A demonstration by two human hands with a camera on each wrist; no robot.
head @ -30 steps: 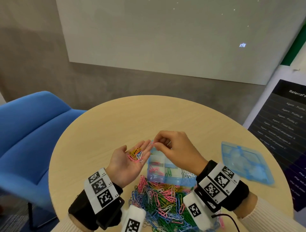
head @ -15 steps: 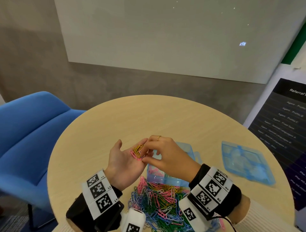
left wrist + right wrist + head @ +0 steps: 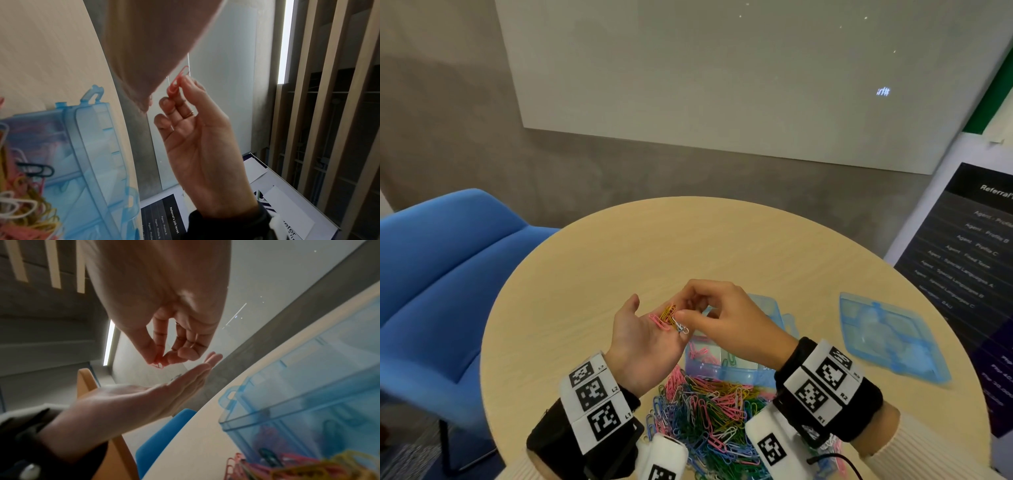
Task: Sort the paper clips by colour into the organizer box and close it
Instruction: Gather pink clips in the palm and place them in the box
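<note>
Compared with the frame half a second earlier, the right hand [image 3: 726, 322] has lifted slightly off the left palm, and a white clip is now visible at its fingertips; one second earlier the right hand was over the organizer box rather than at the palm.

Left hand [image 3: 643, 339]: held palm-up above the tabletop [image 3: 592, 281], fingers nearly straight and relaxed. A small bunch of clips [image 3: 666, 317], yellow and pink, rests loose on the palm. Nothing is gripped.

Right hand: thumb and forefinger pressed together in a pinch, remaining fingers curled. In the head view the pinch sits on a white clip [image 3: 681, 328] at the edge of the left palm. The left wrist view shows a pink clip [image 3: 177, 82] pinched at the same fingertips [image 3: 164, 104]. Which clips are actually in the pinch cannot be settled.

Organizer box [image 3: 726, 359]: translucent blue, open, on the tabletop directly beneath the two hands. Pink clips lie in its near-left compartment; a green one shows in the next compartment. Its lid [image 3: 890, 335] lies flat and detached, well apart to the right.

Unsorted pile of clips [image 3: 705, 414]: mixed pink, green, blue, yellow and white, on the tabletop touching the near wall of the box, between the two wrists.
</note>
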